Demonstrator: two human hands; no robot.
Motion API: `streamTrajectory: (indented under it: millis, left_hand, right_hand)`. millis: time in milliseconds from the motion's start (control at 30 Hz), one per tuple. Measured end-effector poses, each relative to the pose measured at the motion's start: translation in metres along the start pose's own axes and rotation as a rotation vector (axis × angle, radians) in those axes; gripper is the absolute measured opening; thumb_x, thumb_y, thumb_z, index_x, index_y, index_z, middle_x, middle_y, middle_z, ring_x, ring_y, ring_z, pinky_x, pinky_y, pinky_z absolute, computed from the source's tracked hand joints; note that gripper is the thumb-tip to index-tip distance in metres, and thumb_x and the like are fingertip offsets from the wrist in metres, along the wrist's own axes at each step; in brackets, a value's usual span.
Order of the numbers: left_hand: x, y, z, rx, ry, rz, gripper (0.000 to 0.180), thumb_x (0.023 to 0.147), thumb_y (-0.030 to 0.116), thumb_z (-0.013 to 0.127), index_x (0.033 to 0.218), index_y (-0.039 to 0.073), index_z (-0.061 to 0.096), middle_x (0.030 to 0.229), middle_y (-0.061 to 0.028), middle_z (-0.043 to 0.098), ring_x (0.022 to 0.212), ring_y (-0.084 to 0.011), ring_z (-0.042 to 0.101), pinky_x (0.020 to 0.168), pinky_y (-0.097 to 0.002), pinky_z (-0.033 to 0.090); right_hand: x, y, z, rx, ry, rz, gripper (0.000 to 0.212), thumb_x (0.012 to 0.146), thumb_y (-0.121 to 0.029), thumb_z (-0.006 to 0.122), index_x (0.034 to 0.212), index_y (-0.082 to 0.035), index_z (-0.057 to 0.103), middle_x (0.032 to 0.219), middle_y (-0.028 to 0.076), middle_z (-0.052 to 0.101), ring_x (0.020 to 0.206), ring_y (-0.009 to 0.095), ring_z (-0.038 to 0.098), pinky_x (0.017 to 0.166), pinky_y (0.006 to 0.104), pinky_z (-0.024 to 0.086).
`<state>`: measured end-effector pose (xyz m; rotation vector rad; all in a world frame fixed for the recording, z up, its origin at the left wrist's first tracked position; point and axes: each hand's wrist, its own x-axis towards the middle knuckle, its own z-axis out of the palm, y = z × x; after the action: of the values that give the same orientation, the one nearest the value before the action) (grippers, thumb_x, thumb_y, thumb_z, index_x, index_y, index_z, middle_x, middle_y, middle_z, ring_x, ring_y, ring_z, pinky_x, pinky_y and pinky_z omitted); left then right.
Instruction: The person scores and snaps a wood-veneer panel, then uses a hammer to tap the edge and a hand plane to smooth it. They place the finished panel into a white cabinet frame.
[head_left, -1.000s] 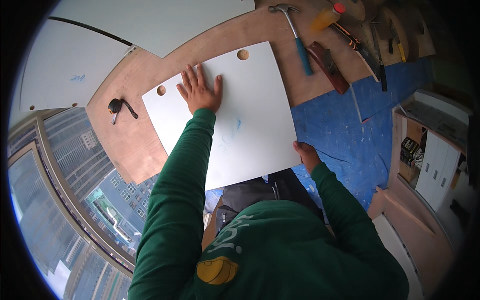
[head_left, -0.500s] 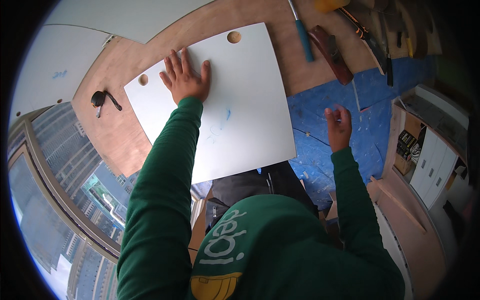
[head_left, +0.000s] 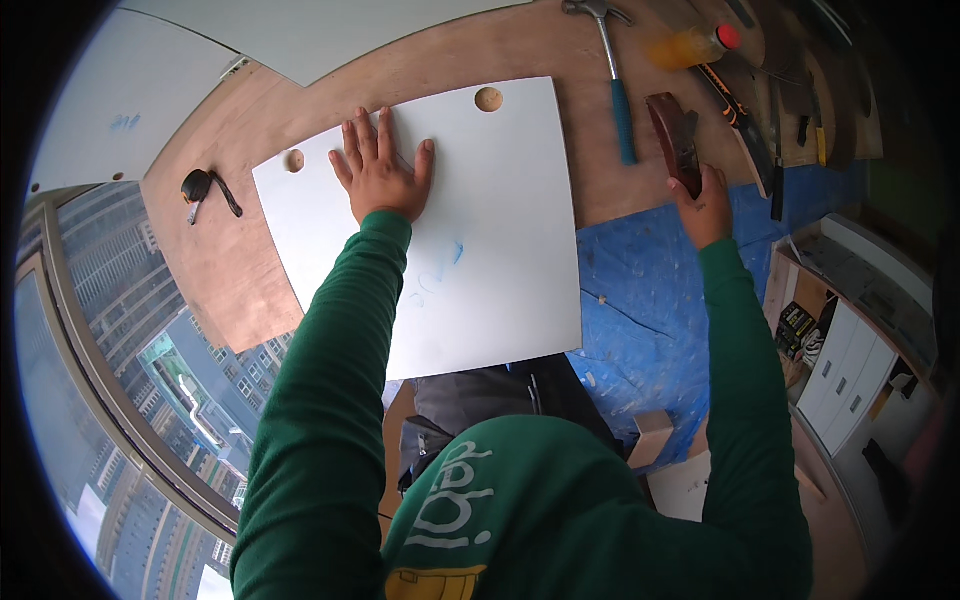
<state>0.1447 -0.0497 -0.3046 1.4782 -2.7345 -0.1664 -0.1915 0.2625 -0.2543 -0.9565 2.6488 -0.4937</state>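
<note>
My left hand (head_left: pixel 387 180) lies flat with its fingers spread on a white panel (head_left: pixel 500 240), close to the panel's far edge. Two round recesses are cut into the panel near that edge, and faint blue marks show around its middle. Off to the right, my right hand (head_left: pixel 706 212) is closed around the near end of a reddish-brown wooden hand plane (head_left: pixel 668 125); part of the grip is hidden by the hand. Left of the plane lies a claw hammer (head_left: pixel 622 125) with a teal handle.
Beyond the plane are an orange-and-black-handled tool (head_left: pixel 730 105), a red-capped bottle (head_left: pixel 690 48) and several other tools. A tape measure (head_left: pixel 197 187) rests on the plywood (head_left: pixel 230 270) at left. Blue sheeting (head_left: pixel 640 290) spreads at right. Windows (head_left: pixel 95 260) flank the left, a drawer unit (head_left: pixel 848 365) the right.
My right hand has reached forward and taken hold of the hand plane's near end. My left hand stays flat on the panel. The whole view has shifted slightly.
</note>
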Motion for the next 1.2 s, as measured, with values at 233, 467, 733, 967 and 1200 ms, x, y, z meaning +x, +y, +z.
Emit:
streamTrajectory:
  millis: [233, 467, 733, 967, 1200]
  left_hand:
    - [0.000, 0.001, -0.003, -0.012, -0.005, -0.010, 0.081, 0.102, 0.066, 0.043, 0.167, 0.020, 0.030, 0.177, -0.0107, 0.017, 0.165, -0.0283, 0.009, 0.132, -0.0526, 0.001]
    - [0.000, 0.000, -0.003, -0.017, -0.023, -0.016, 0.082, 0.102, 0.068, 0.040, 0.168, 0.020, 0.029, 0.177, -0.0117, 0.018, 0.165, -0.0289, 0.008, 0.132, -0.0535, 0.000]
    - [0.000, 0.001, -0.005, -0.012, -0.027, -0.021, 0.082, 0.102, 0.066, 0.045, 0.168, 0.020, 0.028, 0.177, -0.0102, 0.017, 0.165, -0.0283, 0.009, 0.132, -0.0524, 0.001]
    - [0.000, 0.000, -0.004, -0.014, -0.030, -0.018, 0.082, 0.102, 0.065, 0.045, 0.168, 0.020, 0.027, 0.177, -0.0110, 0.017, 0.164, -0.0294, 0.010, 0.132, -0.0531, 0.001]
    - [0.000, 0.001, -0.006, -0.030, -0.034, -0.023, 0.082, 0.102, 0.065, 0.046, 0.168, 0.020, 0.028, 0.177, -0.0106, 0.017, 0.165, -0.0292, 0.009, 0.131, -0.0530, 0.001]
  right_hand:
    - [-0.008, -0.106, 0.018, 0.329, -0.069, -0.046, 0.045, 0.093, -0.037, 0.077, 0.116, 0.000, 0.067, 0.107, 0.018, 0.069, 0.100, 0.036, 0.068, 0.087, 0.0472, 0.055]
    - [0.064, -0.172, 0.069, 0.087, -0.025, -0.034, 0.056, 0.090, -0.050, 0.076, 0.105, 0.003, 0.065, 0.109, 0.022, 0.070, 0.098, 0.043, 0.069, 0.087, 0.0488, 0.056]
    - [0.097, -0.190, 0.085, 0.068, 0.042, 0.101, 0.062, 0.088, -0.054, 0.075, 0.106, 0.004, 0.066, 0.111, 0.025, 0.071, 0.104, 0.041, 0.069, 0.092, 0.0475, 0.055]
    - [0.094, -0.196, 0.083, 0.097, 0.047, 0.120, 0.064, 0.087, -0.053, 0.076, 0.111, 0.006, 0.067, 0.116, 0.026, 0.071, 0.107, 0.041, 0.069, 0.093, 0.0475, 0.055]
    - [0.087, -0.177, 0.089, 0.426, -0.040, 0.157, 0.056, 0.090, -0.048, 0.077, 0.109, 0.003, 0.066, 0.104, 0.018, 0.072, 0.093, 0.032, 0.070, 0.085, 0.0427, 0.056]
